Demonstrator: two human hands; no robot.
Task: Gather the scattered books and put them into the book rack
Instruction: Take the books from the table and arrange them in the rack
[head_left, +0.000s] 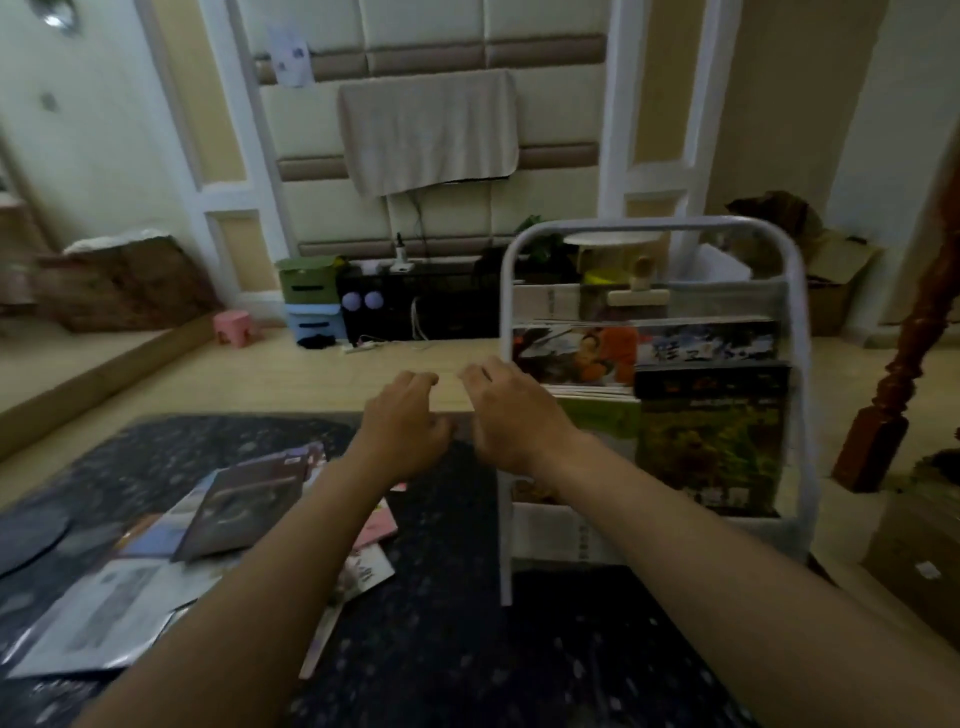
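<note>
Start from empty: see the left hand and the right hand hovering side by side over the far edge of the dark tabletop, fingers loosely bent, gripping nothing. Judge the step as a reach for the next load, not a placement.

Look to seven o'clock of the hands for the scattered books, lying flat and overlapping in a loose fan on the tabletop, some as thin as magazines. Find the book rack at three o'clock of the hands: a white tube frame standing at the tabletop's right side, already carrying shelved books with covers facing out.

Bring both hands back and down to the pile. Take the topmost first, the dark cover tilted across the others, rather than dragging one out from beneath. Slide fingers under an overhanging edge, thumb on top, and pinch near the spine to stop thin pages sagging or fanning open. Square a few together with the other hand if gathering more than one, keeping the stack small enough to hold flat.

Carry toward three o'clock, turn upright, and lower into a tier with room left. Hard to pick out a free tier through the blur, so check before committing. Mind the near upright post on the way in. Steady the rack with the free hand, since probably light and apt to shift or tip.
</note>
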